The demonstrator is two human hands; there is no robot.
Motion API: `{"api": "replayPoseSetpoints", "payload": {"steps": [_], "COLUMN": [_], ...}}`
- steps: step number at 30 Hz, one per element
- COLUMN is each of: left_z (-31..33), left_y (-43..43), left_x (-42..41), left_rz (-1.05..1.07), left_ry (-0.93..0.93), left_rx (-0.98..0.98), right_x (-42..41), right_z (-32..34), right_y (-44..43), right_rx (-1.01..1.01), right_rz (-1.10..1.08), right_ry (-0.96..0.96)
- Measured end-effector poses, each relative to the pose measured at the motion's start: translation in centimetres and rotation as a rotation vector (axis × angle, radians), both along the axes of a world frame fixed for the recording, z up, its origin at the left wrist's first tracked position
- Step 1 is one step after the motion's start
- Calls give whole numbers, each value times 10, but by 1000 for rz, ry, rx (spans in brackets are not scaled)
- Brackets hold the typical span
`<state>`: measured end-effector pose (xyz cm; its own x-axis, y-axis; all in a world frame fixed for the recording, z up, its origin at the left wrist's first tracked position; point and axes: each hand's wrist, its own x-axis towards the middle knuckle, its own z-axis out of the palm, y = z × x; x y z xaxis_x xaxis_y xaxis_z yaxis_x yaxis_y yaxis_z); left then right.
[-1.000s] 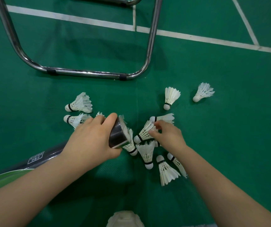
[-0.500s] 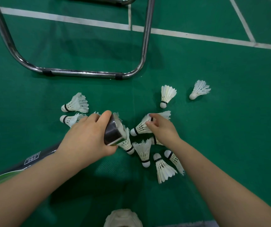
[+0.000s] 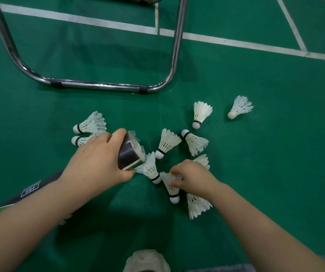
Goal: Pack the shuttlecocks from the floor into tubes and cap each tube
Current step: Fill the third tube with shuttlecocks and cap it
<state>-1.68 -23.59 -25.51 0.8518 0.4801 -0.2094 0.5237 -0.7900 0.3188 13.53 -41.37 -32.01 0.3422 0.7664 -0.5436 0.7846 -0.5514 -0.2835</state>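
Left hand [image 3: 97, 163] reaches in from lower left on a bare forearm, fingers and thumb wrapped round the tube [image 3: 127, 154]. Right hand [image 3: 195, 177] is palm down, fingers curled, pinching a shuttlecock [image 3: 172, 191] by its feathers.

Single head-worn view, looking steeply down, close over green floor [image 3: 255, 173]

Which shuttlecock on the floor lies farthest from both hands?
The shuttlecock at the far right, lying alone beyond the cluster with its cork pointing to the lower left; all the rest lie closer together and nearer the person.
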Motion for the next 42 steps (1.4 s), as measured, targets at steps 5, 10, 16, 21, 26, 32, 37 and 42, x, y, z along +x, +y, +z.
{"api": "replayPoseSetpoints", "payload": {"steps": [5, 10, 16, 21, 26, 32, 37, 42], "left_z": [-1, 0, -4, -7, -5, -6, -8, -8], "left_y": [-2, -2, -3, -9, -12, -19, -27, -32], "left_x": [-1, 0, 0, 0, 1, 5, 9, 12], "left_rz": [-11, -2, -18, -54, -64, -94, -116, -124], "left_ry": [7, -18, -13, 22, -2, 13, 12, -9], "left_rx": [-11, -10, 1, -1, -5, 8, -12, -15], "right_x": [-31, -28, 27, 29, 26, 22, 6, -14], "right_z": [-12, -8, -8, -11, -3, 13, 38, 61], "right_y": [18, 19, -31, -44, -34, -20, -5, 8], "right_rx": [279, 427, 257, 198, 396, 558, 689, 552], "right_rz": [-416, -505, -761, -1045, -1174, -1230, -1215, -841], "right_ry": [285, 237, -275, 209, 430, 565, 742, 773]}}
